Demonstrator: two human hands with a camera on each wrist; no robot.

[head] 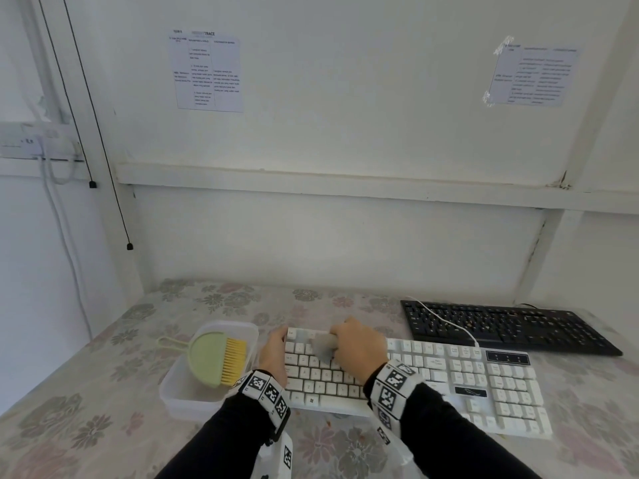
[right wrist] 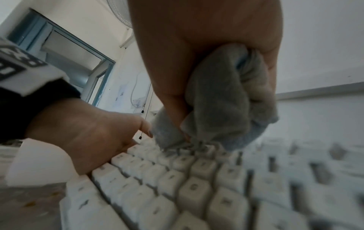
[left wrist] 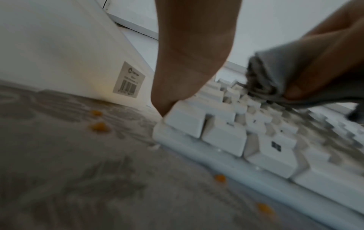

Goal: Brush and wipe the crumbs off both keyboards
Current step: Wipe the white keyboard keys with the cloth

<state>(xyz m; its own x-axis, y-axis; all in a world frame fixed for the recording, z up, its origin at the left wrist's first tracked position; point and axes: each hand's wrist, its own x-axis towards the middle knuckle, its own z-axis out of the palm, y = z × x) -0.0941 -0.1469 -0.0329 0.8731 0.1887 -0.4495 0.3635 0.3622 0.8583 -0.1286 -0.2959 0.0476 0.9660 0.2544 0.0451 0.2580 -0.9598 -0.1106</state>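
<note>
A white keyboard (head: 449,375) lies on the floral tablecloth in front of me. My right hand (head: 359,344) grips a bunched grey cloth (head: 323,347) and presses it on the upper left keys. In the right wrist view the cloth (right wrist: 216,101) touches the key tops (right wrist: 197,186). My left hand (head: 276,344) rests with straight fingers against the keyboard's left end; its thumb (left wrist: 189,62) presses the corner key. A black keyboard (head: 501,326) with small specks on its keys lies behind to the right. Orange crumbs (left wrist: 99,126) lie on the tablecloth beside the white keyboard (left wrist: 226,137).
A clear plastic container (head: 179,392) stands just left of the white keyboard, holding a green dustpan (head: 205,357) and a yellow-bristled brush (head: 235,361). A white cable (head: 449,323) crosses the black keyboard. The wall rises close behind the table.
</note>
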